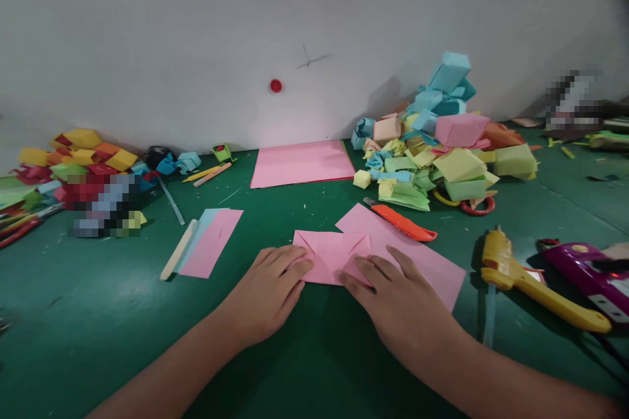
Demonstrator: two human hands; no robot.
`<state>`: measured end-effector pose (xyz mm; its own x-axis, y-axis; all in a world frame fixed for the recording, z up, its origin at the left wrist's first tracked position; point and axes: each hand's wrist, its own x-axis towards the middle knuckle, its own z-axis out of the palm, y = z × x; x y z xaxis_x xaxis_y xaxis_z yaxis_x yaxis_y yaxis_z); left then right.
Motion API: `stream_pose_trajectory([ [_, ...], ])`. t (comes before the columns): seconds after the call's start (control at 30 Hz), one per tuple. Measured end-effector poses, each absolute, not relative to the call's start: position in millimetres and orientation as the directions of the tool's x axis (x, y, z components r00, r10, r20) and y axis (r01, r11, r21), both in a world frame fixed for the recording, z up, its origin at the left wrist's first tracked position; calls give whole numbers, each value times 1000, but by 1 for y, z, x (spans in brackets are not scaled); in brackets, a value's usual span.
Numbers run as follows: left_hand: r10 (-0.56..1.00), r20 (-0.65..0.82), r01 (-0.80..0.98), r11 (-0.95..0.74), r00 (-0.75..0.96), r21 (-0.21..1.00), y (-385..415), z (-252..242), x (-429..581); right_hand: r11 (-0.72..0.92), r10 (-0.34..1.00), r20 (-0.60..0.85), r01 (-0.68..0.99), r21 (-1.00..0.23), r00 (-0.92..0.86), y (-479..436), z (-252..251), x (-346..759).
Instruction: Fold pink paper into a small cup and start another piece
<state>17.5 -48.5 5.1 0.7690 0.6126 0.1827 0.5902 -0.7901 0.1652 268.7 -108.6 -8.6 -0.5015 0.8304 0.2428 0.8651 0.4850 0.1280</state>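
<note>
A partly folded pink paper (pixel 330 252) lies on the green mat (pixel 98 314) in front of me. My left hand (pixel 268 291) rests on its left edge, fingers flat and pressing down. My right hand (pixel 396 298) lies flat on its right side, fingertips on a fold near the middle. Under the right hand a second pink sheet (pixel 432 262) spreads out to the right. Neither hand grips anything.
An orange utility knife (pixel 400 222) lies just beyond the paper. A stack of pink sheets (pixel 302 163) sits by the white wall. Heaps of folded coloured paper stand at right (pixel 442 144) and left (pixel 83 157). A yellow glue gun (pixel 531 281) lies at right. Pink and blue strips (pixel 209 242) lie at left.
</note>
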Motion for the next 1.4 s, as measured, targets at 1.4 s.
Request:
stream_pose_trajectory([
  [1.4, 501, 237, 505, -862, 832, 45, -46, -7, 28, 523, 828, 236, 852, 0, -508, -103, 1, 276],
])
